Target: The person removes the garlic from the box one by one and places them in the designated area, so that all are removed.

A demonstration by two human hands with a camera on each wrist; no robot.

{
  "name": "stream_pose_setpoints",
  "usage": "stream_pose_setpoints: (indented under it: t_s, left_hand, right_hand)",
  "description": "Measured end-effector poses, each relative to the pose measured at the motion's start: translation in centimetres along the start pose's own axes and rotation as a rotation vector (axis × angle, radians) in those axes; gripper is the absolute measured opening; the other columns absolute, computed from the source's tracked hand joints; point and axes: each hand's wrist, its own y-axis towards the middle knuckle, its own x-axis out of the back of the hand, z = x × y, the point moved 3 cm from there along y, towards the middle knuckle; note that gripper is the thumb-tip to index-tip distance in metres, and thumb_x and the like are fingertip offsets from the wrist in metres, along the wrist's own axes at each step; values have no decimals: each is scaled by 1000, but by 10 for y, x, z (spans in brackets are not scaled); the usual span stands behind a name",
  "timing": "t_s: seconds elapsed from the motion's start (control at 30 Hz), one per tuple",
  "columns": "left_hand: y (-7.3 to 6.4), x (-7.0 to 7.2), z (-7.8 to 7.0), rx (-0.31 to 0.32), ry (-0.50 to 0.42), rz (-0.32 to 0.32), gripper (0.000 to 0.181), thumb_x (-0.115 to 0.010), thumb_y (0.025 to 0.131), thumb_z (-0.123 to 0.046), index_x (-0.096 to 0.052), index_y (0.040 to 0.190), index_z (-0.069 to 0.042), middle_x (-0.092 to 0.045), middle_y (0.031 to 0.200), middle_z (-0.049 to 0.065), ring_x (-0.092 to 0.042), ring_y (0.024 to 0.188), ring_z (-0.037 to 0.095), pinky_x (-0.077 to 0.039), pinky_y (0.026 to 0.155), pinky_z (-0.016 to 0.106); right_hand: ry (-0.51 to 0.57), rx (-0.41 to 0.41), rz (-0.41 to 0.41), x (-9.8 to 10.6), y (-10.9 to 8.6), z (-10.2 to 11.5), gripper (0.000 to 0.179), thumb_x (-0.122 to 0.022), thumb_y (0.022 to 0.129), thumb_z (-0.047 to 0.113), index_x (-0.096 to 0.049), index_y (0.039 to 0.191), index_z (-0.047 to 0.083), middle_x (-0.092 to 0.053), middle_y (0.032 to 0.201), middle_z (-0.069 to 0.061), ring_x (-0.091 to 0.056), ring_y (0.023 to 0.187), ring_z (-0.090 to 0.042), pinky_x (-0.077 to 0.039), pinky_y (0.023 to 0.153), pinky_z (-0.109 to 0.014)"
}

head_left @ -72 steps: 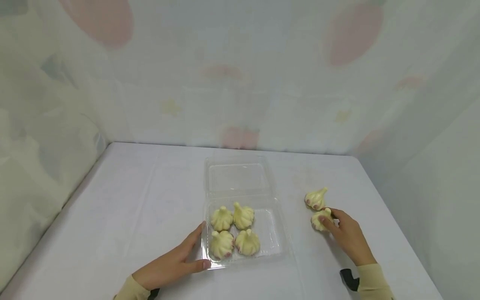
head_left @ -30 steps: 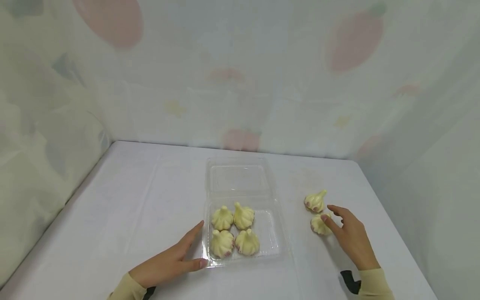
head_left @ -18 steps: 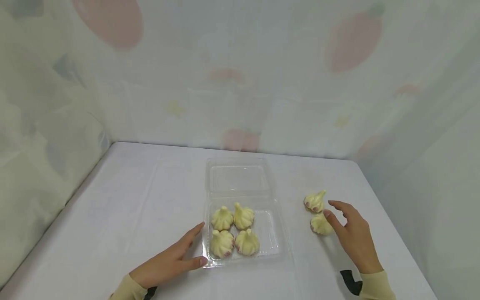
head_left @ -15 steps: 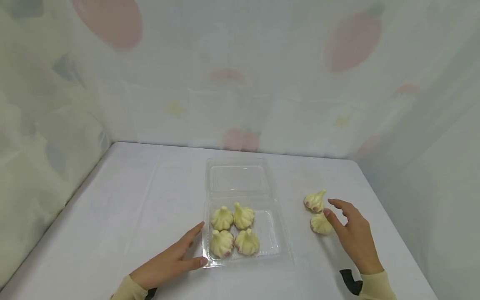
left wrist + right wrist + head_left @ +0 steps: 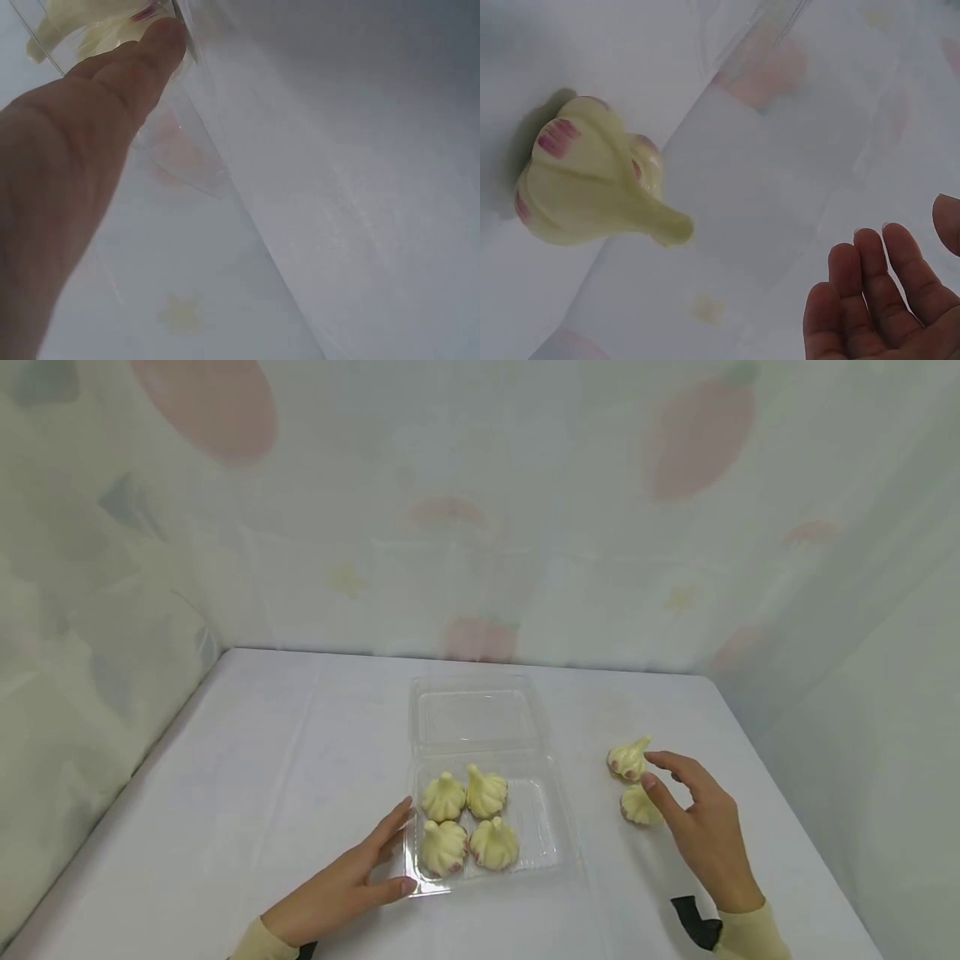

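A clear plastic clamshell box (image 5: 536, 818) lies with its lid laid back, and several garlic bulbs (image 5: 495, 843) fill the left part of its base. My left hand (image 5: 337, 889) is at the box's left side, fingers near the side edge and thumb at the front corner. In the left wrist view the fingers (image 5: 142, 71) overlap the clear wall. My right hand (image 5: 705, 827) hovers by two loose garlic bulbs on the right, fingers and thumb apart, holding nothing. Its fingertips overlap the back bulb (image 5: 628, 758); its thumb is by the front bulb (image 5: 639, 806).
The open lid (image 5: 480, 714) reaches toward the back of the white-covered table (image 5: 300, 760). Printed cloth (image 5: 450, 577) hangs behind the table and along both sides. A black band (image 5: 696, 922) sits at the right wrist.
My right hand has let go of the front loose bulb, opened, and shifted slightly back toward the other loose bulb. My left hand stays at the box's left side.
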Motion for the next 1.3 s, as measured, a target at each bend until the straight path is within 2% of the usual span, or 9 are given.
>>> stream_pose_setpoints:
  t_s: [0.2, 0.4, 0.53, 0.67, 0.8, 1.03, 1.17, 1.3]
  left_hand:
    - [-3, -1, 1, -8, -5, -2, 81, -63, 101, -37, -14, 163, -22, -24, 162, 20, -37, 135, 55, -34, 101, 69]
    - [-3, -2, 1, 1, 7, -6, 81, -63, 101, -39, -14, 163, -22, -23, 163, 19, -38, 134, 56, -33, 101, 72]
    - [-2, -2, 2, 2, 13, -10, 81, -63, 101, -41, -14, 163, -21, -21, 163, 18, -39, 133, 56, -32, 102, 72]
    - [-1, -2, 3, -7, 20, -16, 81, -62, 101, -42, -14, 163, -20, -21, 163, 18, -40, 133, 55, -32, 102, 71]
    - [-1, -1, 2, -30, 32, -21, 81, -62, 101, -41, -14, 163, -20, -24, 163, 18, -39, 136, 50, -34, 103, 68]
    - [1, 1, 1, -27, 25, -16, 80, -63, 101, -43, -16, 163, -25, -25, 163, 16, -33, 142, 44, -34, 105, 65]
    - [1, 1, 1, -12, 9, -20, 76, -65, 99, -44, -24, 159, -22, -31, 159, 16, -38, 139, 43, -38, 102, 63]
    - [1, 0, 3, -27, -19, -5, 58, -66, 99, -40, -35, 142, -15, -45, 141, 13, -52, 123, 35, -48, 91, 45]
  right_hand:
    - [103, 67, -37, -4, 3, 13, 34, -74, 92, 3, -69, 124, 13, -66, 124, 0, -55, 113, -4, -38, 91, -14]
    - [168, 117, -9, -8, 6, 23, 35, -73, 92, 0, -69, 124, 13, -66, 126, -1, -53, 119, -4, -40, 94, -17]
    - [227, 81, 24, -10, 8, 28, 35, -71, 94, 2, -68, 126, 16, -65, 128, 2, -54, 119, -7, -40, 94, -20]
    - [267, 22, 67, -12, 9, 33, 34, -69, 97, 6, -68, 127, 21, -64, 127, 6, -57, 111, -11, -41, 91, -21]
    - [296, -3, 101, -15, 8, 36, 32, -67, 99, 8, -67, 128, 21, -65, 125, 6, -59, 104, -13, -43, 87, -21]
    - [362, -23, 132, -24, 6, 41, 29, -68, 99, 9, -67, 127, 15, -66, 122, 3, -62, 98, -13, -51, 71, -24]
    - [364, -27, 147, -29, 5, 43, 27, -68, 99, 12, -68, 126, 18, -65, 124, 7, -62, 102, -13, -49, 79, -23]
    - [342, -21, 153, -33, 3, 42, 27, -69, 98, 12, -68, 124, 20, -65, 125, 8, -59, 105, -14, -47, 85, -21]
